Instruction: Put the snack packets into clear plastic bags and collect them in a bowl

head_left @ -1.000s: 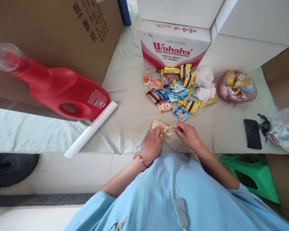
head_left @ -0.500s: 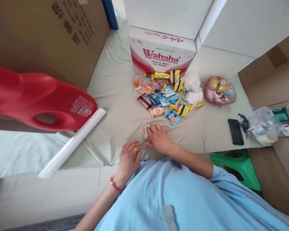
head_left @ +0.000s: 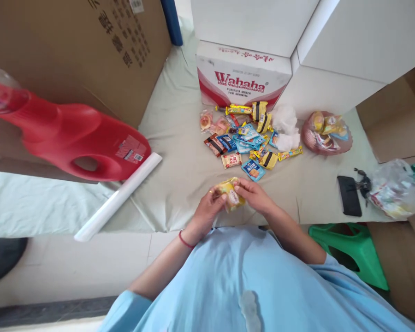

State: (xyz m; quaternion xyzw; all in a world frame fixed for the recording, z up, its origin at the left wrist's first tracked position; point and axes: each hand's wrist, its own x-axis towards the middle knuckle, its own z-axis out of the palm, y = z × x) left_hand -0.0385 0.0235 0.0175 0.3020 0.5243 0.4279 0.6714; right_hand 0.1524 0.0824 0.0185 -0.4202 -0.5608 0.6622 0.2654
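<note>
A yellow wrapped snack (head_left: pixel 232 197) is held between both hands near the front edge of the cloth-covered surface. My left hand (head_left: pixel 210 207) pinches its left side, and my right hand (head_left: pixel 254 193) grips its upper right side. Just beyond the hands lies a loose pile of small snack packs: a blue pack (head_left: pixel 253 169), a cream pack with red print (head_left: pixel 231 160), a brown pack (head_left: pixel 215 145) and yellow packs with dark bands (head_left: pixel 268 160).
A Wahaha carton (head_left: pixel 242 76) stands behind the pile. To the right are a pink bowl of snacks (head_left: pixel 311 138), a phone (head_left: pixel 349 196) and a plastic bag (head_left: pixel 390 191). On the left are a red jug (head_left: pixel 90 133) and a white roll (head_left: pixel 119 198); a green stool (head_left: pixel 359 253) stands below.
The yellow snack was under my right hand on the cloth; now both hands hold it up. My left hand has gone from empty to gripping it. The view has shifted slightly.
</note>
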